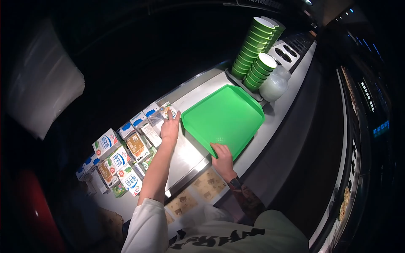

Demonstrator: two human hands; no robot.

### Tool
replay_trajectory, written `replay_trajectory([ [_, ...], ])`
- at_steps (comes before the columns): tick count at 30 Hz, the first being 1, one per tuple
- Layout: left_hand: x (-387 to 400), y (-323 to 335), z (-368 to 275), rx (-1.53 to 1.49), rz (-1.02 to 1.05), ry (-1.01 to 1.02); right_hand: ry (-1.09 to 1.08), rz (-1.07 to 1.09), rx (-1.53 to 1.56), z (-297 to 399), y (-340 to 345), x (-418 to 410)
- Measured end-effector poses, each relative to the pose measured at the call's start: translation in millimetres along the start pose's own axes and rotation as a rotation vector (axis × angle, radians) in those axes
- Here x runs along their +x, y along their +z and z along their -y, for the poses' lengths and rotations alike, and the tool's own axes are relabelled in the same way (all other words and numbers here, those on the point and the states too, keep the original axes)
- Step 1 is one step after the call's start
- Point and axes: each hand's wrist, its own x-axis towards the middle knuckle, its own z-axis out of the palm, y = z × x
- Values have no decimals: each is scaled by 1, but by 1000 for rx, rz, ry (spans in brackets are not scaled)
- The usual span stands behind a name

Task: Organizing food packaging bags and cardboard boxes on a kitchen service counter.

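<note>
A green plastic tray (226, 114) lies on the light counter, its near edge in the grip of my right hand (222, 158). To the left of the tray, my left hand (170, 128) reaches forward with its fingers spread at a small drink carton (167, 109). The fingers partly cover that carton, and I cannot tell whether they grip it. Beside my left forearm stand rows of milk cartons (120, 159), some stacked on others. Brown-fronted cartons (136, 146) and blue-and-white cartons (138, 119) are among them.
Tall stacks of green cups (253, 41) stand behind the tray, with a shorter stack (261, 71) in front. Clear plastic lids or bowls (274, 87) sit beside them. A white panel with round holes (284, 53) is farther back. Bear-patterned paper sheets (208, 185) lie below the counter's near edge.
</note>
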Motion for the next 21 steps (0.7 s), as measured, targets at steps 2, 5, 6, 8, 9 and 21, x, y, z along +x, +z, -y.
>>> replay_trajectory([
  [2,-4,-6,-1,1,21,11,7,26,-18,-5,-3,-9],
  [5,-15,-26,-6,-154,-81,-6,-21,71,-41,-7,-16,-18],
  [6,-20,-32,-7,-320,-131,-22,-56,86,-49,-5,-22,-25],
  [8,-33,-44,-13,-629,-240,-110,-107,130,-53,-20,-29,-40],
  [9,-41,-48,-16,-622,-228,-111,-180,180,-51,-28,-33,-46],
  [21,-189,-75,-31,-1411,-229,-270,-10,-17,-523,-140,-93,-27],
])
